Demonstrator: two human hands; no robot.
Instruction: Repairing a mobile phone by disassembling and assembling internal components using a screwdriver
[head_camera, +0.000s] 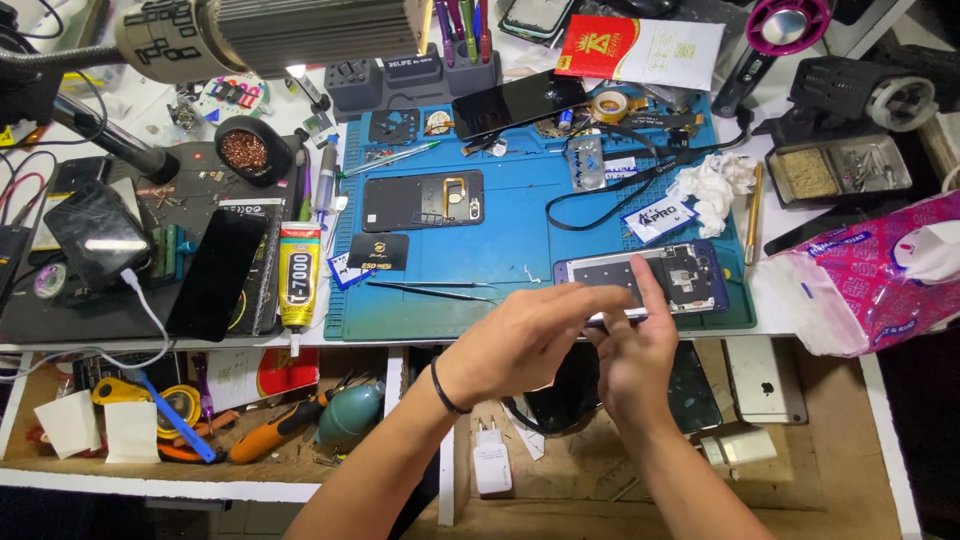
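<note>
My left hand (530, 338), with a black band at the wrist, and my right hand (632, 362) meet at the front edge of the blue work mat (520, 250). Between their fingertips they pinch a thin silvery piece (618, 318), mostly hidden by the fingers. My right index finger points up over an opened phone frame (690, 272) with a purple rim, which lies on the mat just behind the hands. Fine tweezers (430, 288) lie on the mat to the left of my left hand.
A black back cover (422, 200) and a dark phone (515, 100) lie farther back. A glue tube (298, 272) and a black phone (215, 272) sit left; a crumpled tissue (715, 185) and a tissue pack (870, 280) right. A white charger (490, 465) lies in the drawer below.
</note>
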